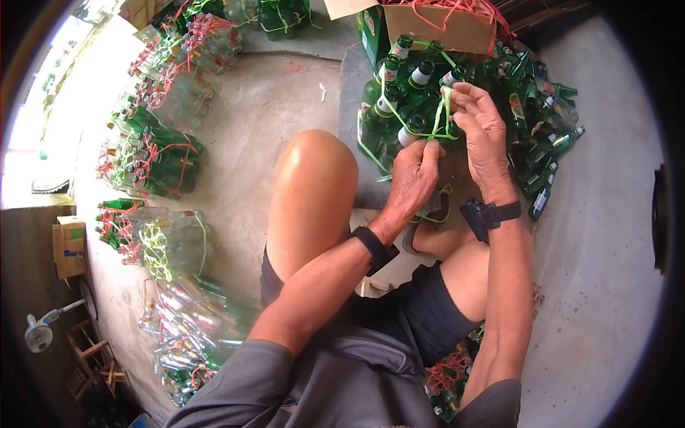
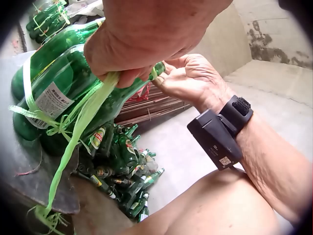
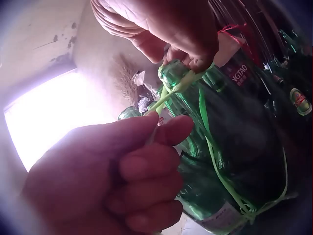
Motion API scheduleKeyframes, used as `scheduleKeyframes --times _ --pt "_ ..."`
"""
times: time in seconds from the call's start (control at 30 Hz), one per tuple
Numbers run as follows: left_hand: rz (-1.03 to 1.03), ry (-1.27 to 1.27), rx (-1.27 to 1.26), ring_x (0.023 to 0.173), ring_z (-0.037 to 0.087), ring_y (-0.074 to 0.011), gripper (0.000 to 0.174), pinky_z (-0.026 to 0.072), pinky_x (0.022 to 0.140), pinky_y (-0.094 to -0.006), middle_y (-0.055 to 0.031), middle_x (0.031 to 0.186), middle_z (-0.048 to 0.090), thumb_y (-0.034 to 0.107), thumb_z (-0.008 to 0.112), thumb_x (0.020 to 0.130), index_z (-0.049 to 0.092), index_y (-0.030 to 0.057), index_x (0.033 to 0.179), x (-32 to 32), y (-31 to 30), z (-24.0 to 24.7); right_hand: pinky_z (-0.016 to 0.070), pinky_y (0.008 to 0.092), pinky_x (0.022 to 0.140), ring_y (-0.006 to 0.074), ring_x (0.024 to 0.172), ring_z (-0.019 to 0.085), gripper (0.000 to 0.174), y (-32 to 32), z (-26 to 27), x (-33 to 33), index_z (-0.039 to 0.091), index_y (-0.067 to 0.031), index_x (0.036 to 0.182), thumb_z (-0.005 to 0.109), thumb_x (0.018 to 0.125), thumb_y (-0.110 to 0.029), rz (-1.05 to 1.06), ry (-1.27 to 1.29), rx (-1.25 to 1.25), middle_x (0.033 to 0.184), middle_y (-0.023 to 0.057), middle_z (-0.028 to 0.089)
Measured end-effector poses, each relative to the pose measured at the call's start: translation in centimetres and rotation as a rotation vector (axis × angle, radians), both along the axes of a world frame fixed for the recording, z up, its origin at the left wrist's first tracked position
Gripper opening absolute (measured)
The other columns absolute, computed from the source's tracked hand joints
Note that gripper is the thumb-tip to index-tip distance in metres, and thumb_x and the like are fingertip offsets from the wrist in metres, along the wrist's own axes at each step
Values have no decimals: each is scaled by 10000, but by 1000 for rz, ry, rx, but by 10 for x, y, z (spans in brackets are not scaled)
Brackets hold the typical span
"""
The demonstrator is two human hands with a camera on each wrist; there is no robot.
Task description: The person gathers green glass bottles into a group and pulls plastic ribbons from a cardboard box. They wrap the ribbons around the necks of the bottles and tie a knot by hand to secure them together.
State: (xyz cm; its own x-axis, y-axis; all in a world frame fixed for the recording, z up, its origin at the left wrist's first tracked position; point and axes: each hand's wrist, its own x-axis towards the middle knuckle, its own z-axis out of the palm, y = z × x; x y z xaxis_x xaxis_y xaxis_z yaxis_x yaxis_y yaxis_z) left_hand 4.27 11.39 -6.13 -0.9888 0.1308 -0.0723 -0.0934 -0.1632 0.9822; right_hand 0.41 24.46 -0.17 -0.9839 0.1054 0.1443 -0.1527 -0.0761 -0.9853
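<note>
A bundle of green bottles [image 1: 417,78] stands upright on a dark board, with light green twine [image 1: 384,100] running around the necks and sides. The left hand [image 1: 416,175] pinches the twine between thumb and curled fingers at the near side of the bundle; in the left wrist view a flat green strand [image 2: 73,139] hangs down from its grip. At a bottle mouth [image 3: 174,76] in the right wrist view, the right hand [image 3: 164,24] pinches the twine looped round that neck. A knot [image 3: 248,211] shows low on the bundle's side.
Loose green bottles [image 1: 546,143] lie piled to the right. Behind the bundle is a cardboard box [image 1: 439,30] with red twine. Tied bottle bundles [image 1: 168,160] line the left side, with more loose bottles [image 1: 193,321] nearer. The person's knee [image 1: 317,164] is left of the hands.
</note>
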Motion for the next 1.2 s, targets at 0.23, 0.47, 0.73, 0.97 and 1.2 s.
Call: scheduleKeyframes --times 0.23,0.47,0.73,0.97,1.2 --pt "-10 2 46 614 444 -76 378 360 534 -269 19 680 511 269 515 1049 680 -54 941 -2 3 -2 541 310 979 207 1167 631 505 -5 -4 -4 575 3 1342 407 885 134 -37 85 264 1320 175 630" --pt "-12 -50 110 602 417 -64 359 334 518 -261 29 676 491 246 507 1050 674 -55 948 -3 5 0 559 274 890 140 1091 634 462 -1 2 -15 593 -4 1357 450 929 99 20 78 401 1360 121 626" --pt "-11 -77 161 595 432 -70 307 341 521 -266 15 662 513 188 514 1024 682 -46 918 -4 9 3 554 267 641 84 671 656 432 -6 11 -23 668 -80 1278 550 892 75 78 -39 571 1170 72 718" --pt "-19 -61 151 581 502 -123 312 420 538 -331 -49 618 544 174 516 1014 673 -55 871 -5 11 4 559 320 672 190 724 698 378 -15 22 -28 676 -63 1202 599 856 65 71 -42 781 1070 106 695" --pt "-3 -61 105 599 494 -97 303 390 536 -289 -22 650 566 170 520 975 689 -46 846 -4 7 -1 511 464 861 387 1007 626 301 -13 14 -42 689 -47 1098 664 801 -8 97 113 1123 1047 149 621"
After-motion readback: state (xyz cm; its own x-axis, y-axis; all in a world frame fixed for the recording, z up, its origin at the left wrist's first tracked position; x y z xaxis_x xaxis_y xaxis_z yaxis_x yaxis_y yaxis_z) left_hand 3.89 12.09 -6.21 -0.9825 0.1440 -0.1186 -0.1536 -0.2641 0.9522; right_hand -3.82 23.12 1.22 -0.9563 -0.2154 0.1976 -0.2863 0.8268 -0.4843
